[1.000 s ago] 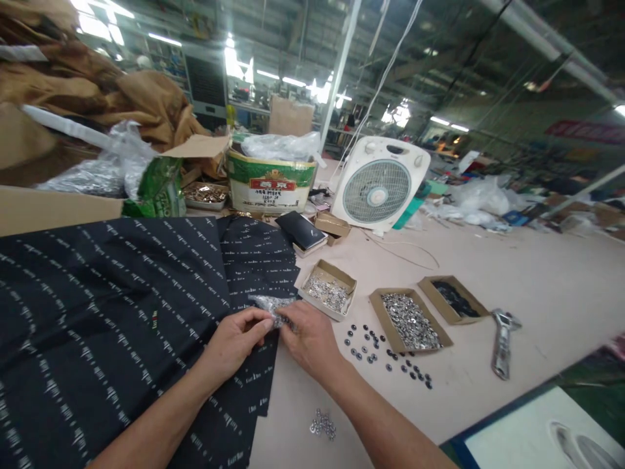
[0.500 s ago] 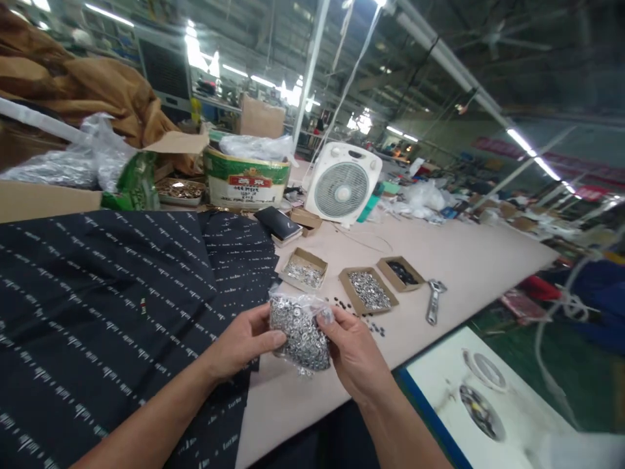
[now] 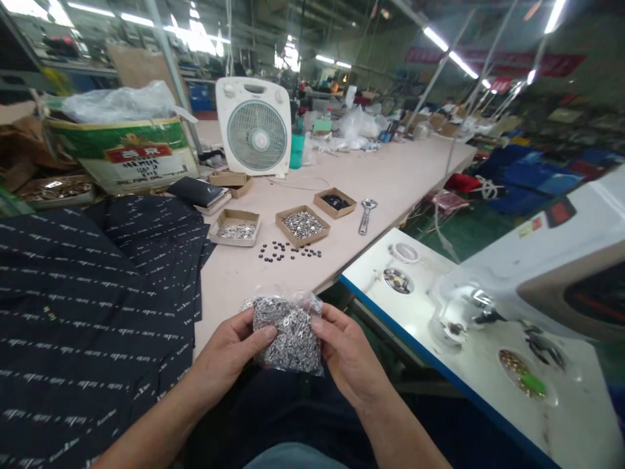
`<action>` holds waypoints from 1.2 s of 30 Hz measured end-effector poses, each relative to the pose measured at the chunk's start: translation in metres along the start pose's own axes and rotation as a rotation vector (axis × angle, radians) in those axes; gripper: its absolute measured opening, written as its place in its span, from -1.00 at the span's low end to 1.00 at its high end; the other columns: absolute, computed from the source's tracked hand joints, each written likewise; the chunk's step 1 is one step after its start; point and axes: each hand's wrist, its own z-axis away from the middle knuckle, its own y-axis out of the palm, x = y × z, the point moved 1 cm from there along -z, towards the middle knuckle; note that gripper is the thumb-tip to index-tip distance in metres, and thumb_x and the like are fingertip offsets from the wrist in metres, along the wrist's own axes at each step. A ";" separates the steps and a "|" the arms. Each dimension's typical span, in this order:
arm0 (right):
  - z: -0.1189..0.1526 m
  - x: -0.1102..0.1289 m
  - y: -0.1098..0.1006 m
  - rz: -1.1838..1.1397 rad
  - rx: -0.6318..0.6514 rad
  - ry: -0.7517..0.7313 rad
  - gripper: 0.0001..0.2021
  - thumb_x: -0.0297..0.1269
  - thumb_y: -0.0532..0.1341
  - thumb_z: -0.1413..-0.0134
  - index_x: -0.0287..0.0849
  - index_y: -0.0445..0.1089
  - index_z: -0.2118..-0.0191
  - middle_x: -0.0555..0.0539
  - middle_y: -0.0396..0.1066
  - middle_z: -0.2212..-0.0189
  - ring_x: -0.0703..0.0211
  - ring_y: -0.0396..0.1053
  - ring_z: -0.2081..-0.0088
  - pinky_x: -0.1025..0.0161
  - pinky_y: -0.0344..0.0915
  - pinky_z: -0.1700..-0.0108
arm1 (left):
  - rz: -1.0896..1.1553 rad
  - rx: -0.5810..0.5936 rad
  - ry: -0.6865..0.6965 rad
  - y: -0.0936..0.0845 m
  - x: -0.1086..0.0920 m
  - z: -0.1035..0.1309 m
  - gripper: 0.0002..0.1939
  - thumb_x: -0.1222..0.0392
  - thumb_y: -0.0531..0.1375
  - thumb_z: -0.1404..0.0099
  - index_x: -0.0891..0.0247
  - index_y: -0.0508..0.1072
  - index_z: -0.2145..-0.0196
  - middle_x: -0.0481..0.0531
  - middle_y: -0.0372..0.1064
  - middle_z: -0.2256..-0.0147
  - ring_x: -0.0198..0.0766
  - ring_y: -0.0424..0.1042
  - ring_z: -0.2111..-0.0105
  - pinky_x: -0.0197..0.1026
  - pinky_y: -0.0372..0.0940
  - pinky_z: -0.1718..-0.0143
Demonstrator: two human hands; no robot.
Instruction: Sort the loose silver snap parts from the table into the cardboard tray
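Observation:
A clear plastic bag (image 3: 289, 339) packed with small silvery metal snap parts hangs between my hands at the table's near edge. My left hand (image 3: 239, 345) pinches its left side, thumb on the front. My right hand (image 3: 344, 345) grips the right side, fingers closed around the edge. Beyond the bag, small black snap pieces (image 3: 279, 247) lie loose on the tabletop. Behind them stand a box of silvery parts (image 3: 303, 225), a lighter box with pale metal pieces (image 3: 236, 229) and a box of black parts (image 3: 334, 201).
An adjustable wrench (image 3: 366, 216) lies right of the boxes. Dark printed fabric (image 3: 97, 312) covers the table's left side. A white fan (image 3: 256, 127) and a green-and-white tub (image 3: 127, 156) stand behind. On the right is a machine (image 3: 547, 260) on a white, blue-edged table (image 3: 390, 326).
My view has swung to the right, bringing the white machine into sight. The bag has come closer to me, past the table's edge, still held by both hands.

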 end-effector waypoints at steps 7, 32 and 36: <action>0.031 -0.004 -0.042 0.122 -0.003 -0.071 -0.49 -0.31 0.48 -0.02 -0.09 0.47 -0.12 -0.10 0.55 0.01 0.03 0.50 -0.02 0.11 0.35 -0.14 | 0.129 -0.113 -0.077 0.043 0.046 0.012 -0.55 0.09 0.39 -0.28 0.21 0.50 -0.10 0.12 0.55 0.08 -0.18 0.53 0.18 -0.15 0.44 0.09; 0.062 -0.002 -0.095 0.052 -0.044 0.002 -0.72 -0.20 0.41 -0.14 -0.12 0.60 0.03 -0.04 0.59 0.30 0.19 0.49 0.28 0.25 0.37 0.12 | 0.170 -0.019 -0.167 0.077 0.066 0.013 -0.60 0.02 0.29 -0.37 0.21 0.50 -0.10 0.07 0.55 0.13 -0.37 0.44 0.35 -0.35 0.36 0.27; 0.064 0.000 -0.097 0.125 -0.020 0.021 -0.75 -0.19 0.40 -0.16 -0.13 0.61 0.06 -0.03 0.57 0.34 0.22 0.46 0.30 0.29 0.34 0.16 | 0.034 -0.049 -0.147 0.073 0.055 0.000 -0.52 -0.05 0.31 -0.35 0.20 0.47 -0.13 0.11 0.53 0.06 -0.23 0.49 0.17 -0.25 0.38 0.09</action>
